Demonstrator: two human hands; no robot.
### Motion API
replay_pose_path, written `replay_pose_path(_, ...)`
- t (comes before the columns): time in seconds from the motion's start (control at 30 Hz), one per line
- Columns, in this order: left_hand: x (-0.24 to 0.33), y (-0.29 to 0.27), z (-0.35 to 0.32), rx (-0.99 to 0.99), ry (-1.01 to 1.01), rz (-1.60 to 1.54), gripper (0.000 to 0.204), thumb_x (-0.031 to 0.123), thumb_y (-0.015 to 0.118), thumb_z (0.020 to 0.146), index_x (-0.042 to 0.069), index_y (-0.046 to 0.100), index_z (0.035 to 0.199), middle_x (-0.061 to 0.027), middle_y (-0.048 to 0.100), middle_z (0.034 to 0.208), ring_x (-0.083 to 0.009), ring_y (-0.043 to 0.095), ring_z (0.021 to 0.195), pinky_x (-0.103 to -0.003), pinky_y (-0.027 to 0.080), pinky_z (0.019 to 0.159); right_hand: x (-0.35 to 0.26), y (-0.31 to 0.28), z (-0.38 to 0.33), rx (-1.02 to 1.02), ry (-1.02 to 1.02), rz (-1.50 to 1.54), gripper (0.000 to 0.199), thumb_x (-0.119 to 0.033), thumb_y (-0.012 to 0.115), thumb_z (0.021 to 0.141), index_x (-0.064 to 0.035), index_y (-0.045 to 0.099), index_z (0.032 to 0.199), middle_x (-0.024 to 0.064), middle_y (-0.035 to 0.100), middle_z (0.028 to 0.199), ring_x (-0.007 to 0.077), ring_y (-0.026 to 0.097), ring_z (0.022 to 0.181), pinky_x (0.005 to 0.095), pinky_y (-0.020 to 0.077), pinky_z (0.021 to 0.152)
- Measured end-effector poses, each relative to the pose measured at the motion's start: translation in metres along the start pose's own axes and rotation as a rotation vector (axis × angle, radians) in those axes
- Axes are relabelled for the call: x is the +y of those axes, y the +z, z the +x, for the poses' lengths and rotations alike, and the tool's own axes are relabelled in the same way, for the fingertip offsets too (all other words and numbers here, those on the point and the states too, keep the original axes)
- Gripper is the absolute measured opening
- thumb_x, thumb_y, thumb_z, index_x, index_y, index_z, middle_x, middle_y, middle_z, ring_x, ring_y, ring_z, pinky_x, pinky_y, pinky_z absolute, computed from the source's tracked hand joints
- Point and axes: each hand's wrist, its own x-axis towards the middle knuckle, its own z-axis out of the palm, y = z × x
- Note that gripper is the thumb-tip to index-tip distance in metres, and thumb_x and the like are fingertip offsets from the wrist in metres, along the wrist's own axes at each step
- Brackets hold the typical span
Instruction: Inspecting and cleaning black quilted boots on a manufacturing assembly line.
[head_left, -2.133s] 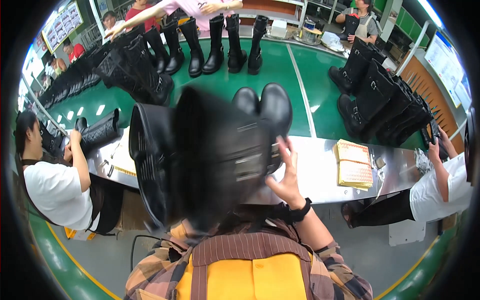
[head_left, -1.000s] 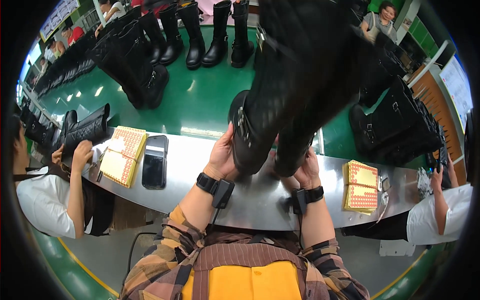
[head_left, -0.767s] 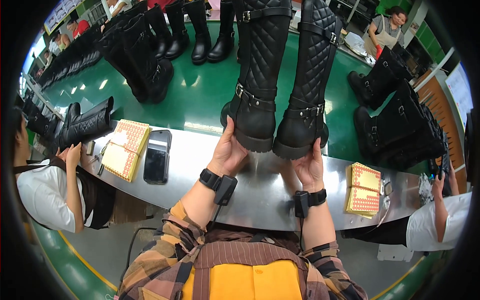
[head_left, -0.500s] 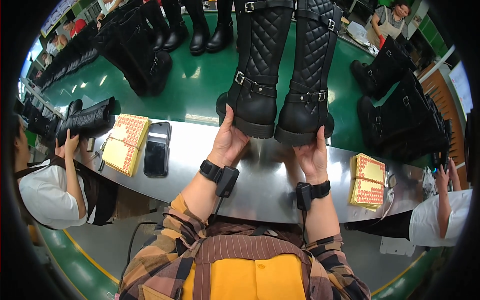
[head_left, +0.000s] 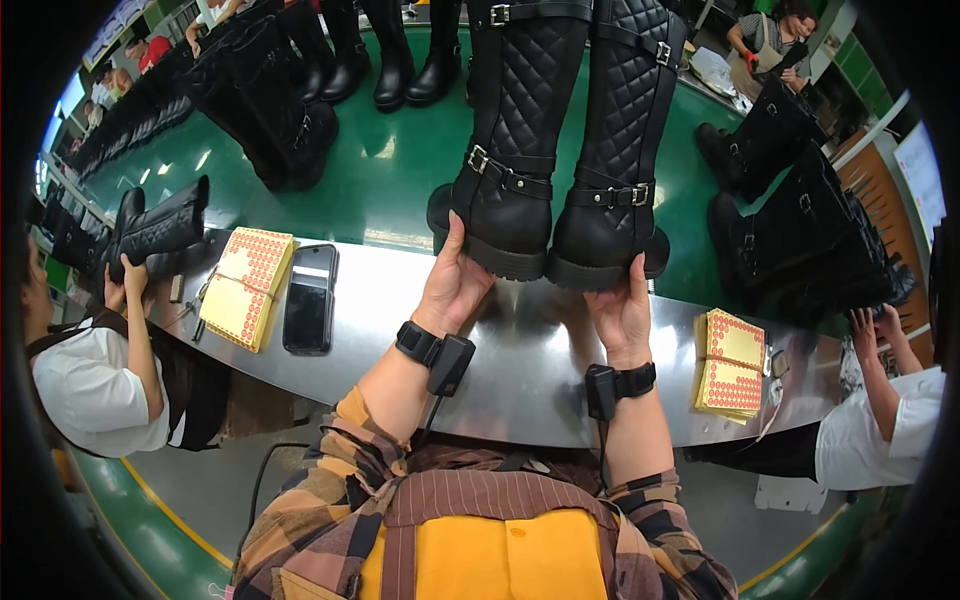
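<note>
Two tall black quilted boots with buckled ankle straps stand upright side by side in front of me, their heels toward me. My left hand grips the heel and sole of the left boot, thumb up along its side. Under the heel of the right boot my right hand is closed in the same way, its fingers partly hidden by the sole. The soles rest over the seam between the green surface and the steel edge, held by both hands.
A dark phone and a banded stack of yellow sticker sheets lie on the steel table at left. Another sticker stack lies at right. More black boots stand on the green surface. Co-workers handle boots on both sides.
My hands and the two boots stay nearly still. The left co-worker's boot has tilted up, and the right co-worker's hands have moved. A far person at upper right has raised a dark item.
</note>
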Motion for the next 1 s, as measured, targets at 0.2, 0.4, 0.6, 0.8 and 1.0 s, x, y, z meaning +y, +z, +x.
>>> replay_pose_path(0.2,-0.002,0.004,-0.002,0.019,0.025,-0.074,0.065,0.047,0.051,0.093,0.010,0.033,0.144,-0.0072,0.039,0.147,-0.0235,0.037,0.135,-0.043,0.027,0.113,0.001,0.004,-0.002,-0.011,-0.031,0.005,0.052,-0.040,0.051,0.096,-0.0111,0.041,0.138,0.0083,0.050,0.138,0.0262,0.050,0.124,0.0431,0.0397,0.105)
replay_pose_path(0.4,-0.001,0.003,-0.004,0.024,0.005,-0.046,0.065,0.048,0.051,0.093,0.011,0.033,0.143,-0.0066,0.040,0.146,-0.0239,0.039,0.133,-0.044,0.031,0.110,-0.001,0.002,-0.005,-0.030,-0.036,-0.002,0.045,-0.037,0.052,0.096,-0.0103,0.047,0.133,0.0079,0.055,0.132,0.0251,0.053,0.120,0.0423,0.0424,0.101)
replay_pose_path(0.6,0.001,0.001,-0.003,-0.001,0.022,-0.019,0.063,0.048,0.051,0.092,0.014,0.035,0.142,-0.0059,0.043,0.144,-0.0236,0.041,0.131,-0.044,0.032,0.109,-0.003,-0.002,-0.005,-0.003,-0.075,-0.047,0.046,-0.037,0.057,0.094,-0.0092,0.049,0.130,0.0085,0.056,0.129,0.0242,0.056,0.116,0.0408,0.0457,0.097)
replay_pose_path(0.8,-0.004,0.013,-0.013,-0.108,-0.236,-0.172,0.071,0.057,0.053,0.088,0.010,0.040,0.141,-0.0103,0.045,0.141,-0.0263,0.044,0.129,-0.045,0.031,0.112,-0.004,-0.018,-0.003,-0.231,0.084,-0.045,0.056,-0.033,0.057,0.094,-0.0070,0.038,0.140,0.0102,0.052,0.133,0.0241,0.053,0.119,0.0397,0.0422,0.101)
replay_pose_path(1.0,-0.004,0.023,-0.024,-0.162,-0.291,-0.280,0.058,0.050,0.049,0.092,0.009,0.050,0.133,-0.0133,0.057,0.129,-0.0261,0.055,0.118,-0.042,0.040,0.107,-0.021,-0.015,-0.004,-0.187,-0.457,-1.070,0.064,-0.007,0.075,0.075,0.0018,0.045,0.131,0.0107,0.058,0.119,0.0237,0.056,0.109,0.0354,0.0413,0.099)
